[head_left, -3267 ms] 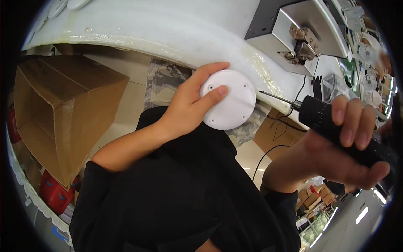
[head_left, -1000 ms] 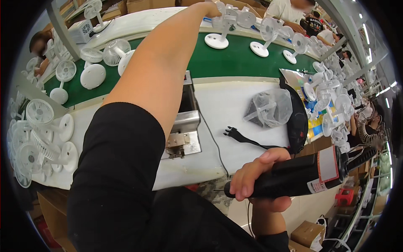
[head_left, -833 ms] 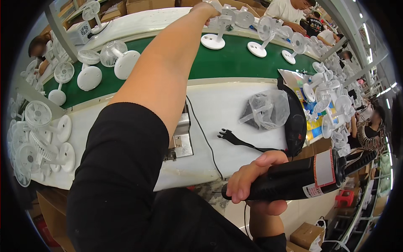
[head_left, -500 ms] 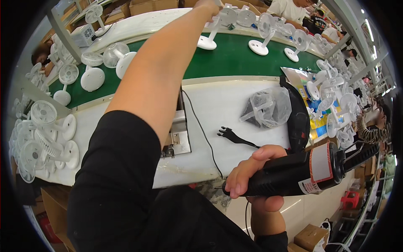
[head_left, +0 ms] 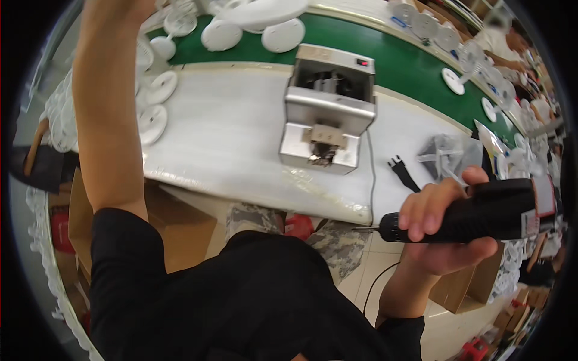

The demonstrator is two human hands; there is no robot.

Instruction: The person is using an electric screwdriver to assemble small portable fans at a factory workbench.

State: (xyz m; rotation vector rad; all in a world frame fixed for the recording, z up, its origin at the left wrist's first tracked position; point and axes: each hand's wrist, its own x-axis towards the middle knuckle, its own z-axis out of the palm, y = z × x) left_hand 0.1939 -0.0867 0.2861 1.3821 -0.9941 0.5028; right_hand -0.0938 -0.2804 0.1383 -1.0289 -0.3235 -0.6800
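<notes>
My right hand (head_left: 445, 216) is wrapped round a black electric screwdriver (head_left: 494, 210), its thin bit pointing left, over the table's front edge. My left arm stretches up the left side of the picture; the left hand (head_left: 123, 9) is cut off by the upper edge and its fingers do not show. Near it at the top, a blurred white fan part with a round disc (head_left: 265, 12) hangs over other white fan bases (head_left: 283, 36). A silvery metal screw feeder box (head_left: 328, 108) with a red-lit switch stands on the white table in front of me.
A green conveyor belt (head_left: 397, 54) with white fans runs behind the table. More fans crowd the left (head_left: 153, 123). A clear plastic bag (head_left: 448, 153) and a black strap with a buckle (head_left: 403, 173) lie at the right. Below left sits an open cardboard box (head_left: 174, 222); a co-worker (head_left: 506, 45) is far right.
The view has swung left and down, bringing the metal box into full sight. My left arm has moved from the belt's middle to the far left. The screwdriver remains in my right hand.
</notes>
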